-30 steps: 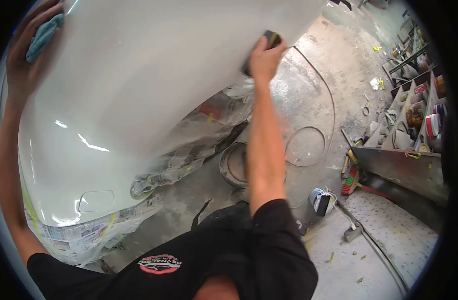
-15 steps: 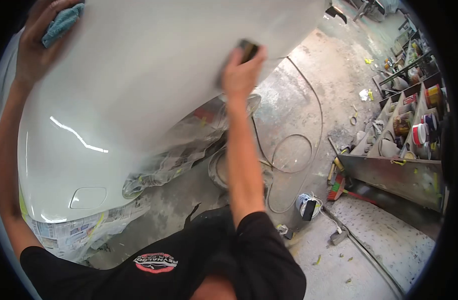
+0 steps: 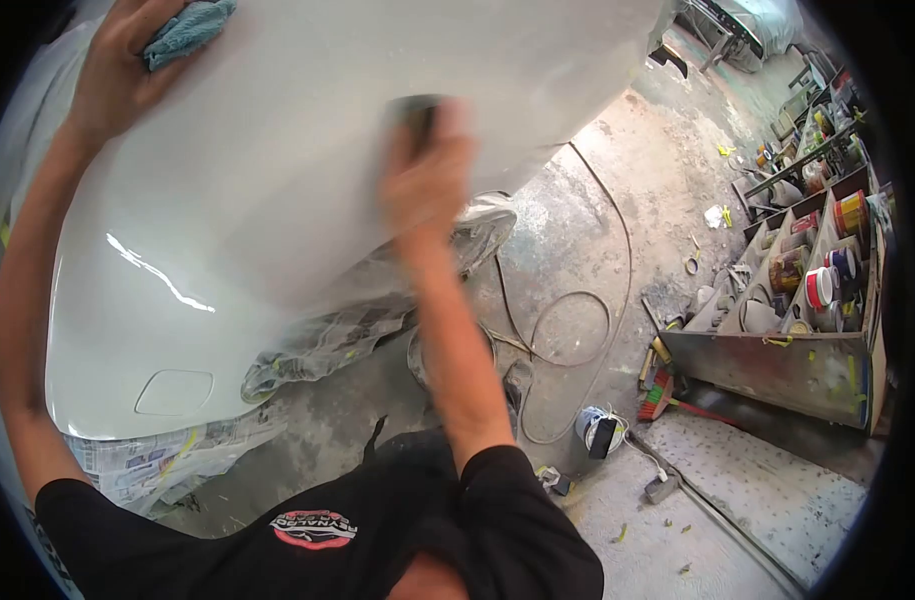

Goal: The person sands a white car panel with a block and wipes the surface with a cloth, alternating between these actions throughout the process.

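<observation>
A pale, glossy car body panel (image 3: pixel 227 180) with a fuel flap (image 3: pixel 174 392) fills the left and upper part of the view. At upper left, my left hand (image 3: pixel 127 70) rests by the panel, its fingers closed round a crumpled blue cloth (image 3: pixel 189 32). My right hand (image 3: pixel 427 185), smeared by motion, grips a dark sanding block (image 3: pixel 417 118) against the middle of the panel. The block's underside is hidden. Below the panel's edge, clear plastic sheeting (image 3: pixel 342 335) covers the wheel area, and newspaper (image 3: pixel 147 462) covers the part under the fuel flap.
A thin hose (image 3: pixel 627 240) lies looped on the stained floor to the right. A white bucket (image 3: pixel 587 430) stands near my right elbow, with a cable and a power strip (image 3: pixel 661 488) beyond it. A rack (image 3: pixel 777 365) of cans and a red-green broom (image 3: pixel 657 396) are at right.
My right hand has slid left across the panel with the sanding block. My left hand and the cloth appear a little further right, and the whole view has shifted slightly.
</observation>
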Motion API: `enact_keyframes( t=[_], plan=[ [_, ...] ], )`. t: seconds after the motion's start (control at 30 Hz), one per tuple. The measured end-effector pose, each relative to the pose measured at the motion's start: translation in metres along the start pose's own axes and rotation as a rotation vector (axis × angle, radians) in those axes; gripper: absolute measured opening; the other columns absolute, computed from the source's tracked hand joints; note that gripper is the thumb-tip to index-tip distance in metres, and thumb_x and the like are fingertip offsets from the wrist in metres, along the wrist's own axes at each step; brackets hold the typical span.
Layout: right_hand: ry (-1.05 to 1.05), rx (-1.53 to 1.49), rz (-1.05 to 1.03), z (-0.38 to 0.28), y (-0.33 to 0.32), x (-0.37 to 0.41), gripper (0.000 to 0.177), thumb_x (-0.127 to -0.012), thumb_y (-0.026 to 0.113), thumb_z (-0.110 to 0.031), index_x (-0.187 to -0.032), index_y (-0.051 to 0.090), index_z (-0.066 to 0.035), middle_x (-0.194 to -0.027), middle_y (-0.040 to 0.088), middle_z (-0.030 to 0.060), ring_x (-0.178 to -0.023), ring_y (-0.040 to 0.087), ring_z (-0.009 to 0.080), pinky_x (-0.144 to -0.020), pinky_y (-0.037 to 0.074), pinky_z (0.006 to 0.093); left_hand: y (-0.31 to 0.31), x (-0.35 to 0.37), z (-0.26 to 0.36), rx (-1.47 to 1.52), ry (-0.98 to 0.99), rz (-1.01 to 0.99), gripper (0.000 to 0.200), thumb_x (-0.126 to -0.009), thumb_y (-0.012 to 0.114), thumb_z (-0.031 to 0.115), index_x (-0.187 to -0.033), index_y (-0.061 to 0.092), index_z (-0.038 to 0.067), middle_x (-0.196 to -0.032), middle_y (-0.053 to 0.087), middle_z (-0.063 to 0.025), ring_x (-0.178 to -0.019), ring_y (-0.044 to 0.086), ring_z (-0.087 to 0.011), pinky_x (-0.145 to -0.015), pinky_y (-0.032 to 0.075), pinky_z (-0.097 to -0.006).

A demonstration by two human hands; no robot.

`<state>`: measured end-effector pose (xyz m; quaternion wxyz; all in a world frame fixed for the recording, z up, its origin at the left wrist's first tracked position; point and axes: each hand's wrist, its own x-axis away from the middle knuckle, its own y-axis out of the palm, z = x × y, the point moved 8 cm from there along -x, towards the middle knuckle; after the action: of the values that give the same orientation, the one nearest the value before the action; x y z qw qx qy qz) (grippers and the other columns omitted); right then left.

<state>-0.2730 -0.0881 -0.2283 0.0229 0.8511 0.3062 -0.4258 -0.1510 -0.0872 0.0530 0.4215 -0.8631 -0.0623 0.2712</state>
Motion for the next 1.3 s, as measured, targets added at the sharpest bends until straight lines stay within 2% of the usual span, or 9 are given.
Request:
enact_keyframes(
  t=[0.07,0.33,0.47,0.6,0.7,0.9,1.0,1.17,1.3],
  plan=[
    [-0.056,-0.143,-0.085,-0.067,-0.026,0.009,0.067,-0.096,0.067,-0.030,-0.149,0.035,-0.005,-0.121,0.058,0.0271,-0.083,0.061,0.0399,-0.073,0.057,0.0478,-0.002,-0.001,0.001,-0.018,0.031,-0.045,0.017,-0.087,0.073,0.012,-0.103,0.068,0.009,-0.116,0.066,-0.0121,-0.109,0.062,-0.0253,-0.093,0.047,-0.0417],
    [0.604,-0.124,-0.159,0.104,0.014,-0.064,0.068,-0.099,0.059,-0.036,-0.150,0.031,0.000,-0.119,0.055,0.0314,-0.101,0.063,0.0480,-0.083,0.053,0.0549,0.006,0.007,0.005,-0.065,0.017,-0.024,0.021,-0.086,0.069,0.007,-0.106,0.066,0.009,-0.117,0.065,-0.0114,-0.115,0.059,-0.0264,-0.097,0.045,-0.0413],
    [0.276,-0.217,-0.254,0.004,-0.001,-0.016,0.075,-0.099,0.059,-0.037,-0.154,0.024,-0.001,-0.122,0.052,0.0325,-0.101,0.062,0.0505,-0.085,0.053,0.0552,-0.001,0.015,-0.029,-0.048,0.034,-0.155,0.038,-0.089,0.067,0.003,-0.128,0.068,0.007,-0.140,0.061,-0.0115,-0.134,0.054,-0.0326,-0.113,0.040,-0.0424],
    [0.379,-0.137,-0.089,0.089,0.009,-0.040,0.070,-0.100,0.057,-0.040,-0.152,0.028,-0.003,-0.121,0.053,0.0318,-0.102,0.063,0.0495,-0.084,0.054,0.0549,0.003,0.010,-0.018,-0.021,0.060,-0.107,0.038,-0.087,0.070,0.004,-0.124,0.069,0.007,-0.137,0.062,-0.0119,-0.129,0.056,-0.0318,-0.108,0.044,-0.0407],
    [0.803,-0.142,-0.209,0.183,0.027,-0.057,0.065,-0.101,0.055,-0.042,-0.147,0.030,-0.002,-0.120,0.058,0.0301,-0.100,0.066,0.0451,-0.085,0.054,0.0533,0.001,0.009,-0.014,-0.014,0.042,-0.112,0.036,-0.087,0.071,0.005,-0.122,0.070,0.008,-0.136,0.063,-0.0114,-0.128,0.057,-0.0324,-0.108,0.045,-0.0410],
    [0.436,-0.167,-0.110,0.041,0.001,0.012,0.072,-0.098,0.060,-0.042,-0.152,0.032,-0.004,-0.113,0.053,0.0284,-0.101,0.061,0.0451,-0.081,0.054,0.0548,0.002,0.007,-0.009,-0.083,0.019,-0.147,0.035,-0.089,0.069,0.004,-0.124,0.070,0.005,-0.138,0.062,-0.0129,-0.132,0.055,-0.0318,-0.110,0.042,-0.0423],
    [0.404,-0.155,-0.044,0.080,0.008,0.001,0.071,-0.098,0.061,-0.041,-0.150,0.031,-0.004,-0.115,0.054,0.0289,-0.101,0.062,0.0461,-0.079,0.054,0.0547,0.005,0.009,-0.012,-0.077,0.011,-0.164,0.034,-0.090,0.068,0.005,-0.124,0.070,0.005,-0.137,0.063,-0.0134,-0.132,0.056,-0.0320,-0.112,0.041,-0.0436],
    [0.877,-0.070,-0.157,0.214,0.035,-0.030,0.065,-0.100,0.058,-0.041,-0.144,0.030,-0.004,-0.118,0.055,0.0298,-0.100,0.064,0.0476,-0.079,0.054,0.0552,0.004,0.007,-0.012,-0.126,0.042,-0.167,0.034,-0.090,0.066,0.005,-0.124,0.070,0.005,-0.136,0.063,-0.0139,-0.130,0.057,-0.0325,-0.112,0.041,-0.0441],
    [0.528,-0.148,-0.060,0.085,0.005,0.027,0.071,-0.098,0.060,-0.041,-0.152,0.032,-0.005,-0.110,0.053,0.0283,-0.095,0.062,0.0458,-0.076,0.054,0.0532,0.005,0.006,-0.009,-0.109,0.031,-0.169,0.033,-0.091,0.065,0.004,-0.124,0.070,0.004,-0.136,0.063,-0.0148,-0.130,0.057,-0.0322,-0.111,0.042,-0.0436]
  ],
)
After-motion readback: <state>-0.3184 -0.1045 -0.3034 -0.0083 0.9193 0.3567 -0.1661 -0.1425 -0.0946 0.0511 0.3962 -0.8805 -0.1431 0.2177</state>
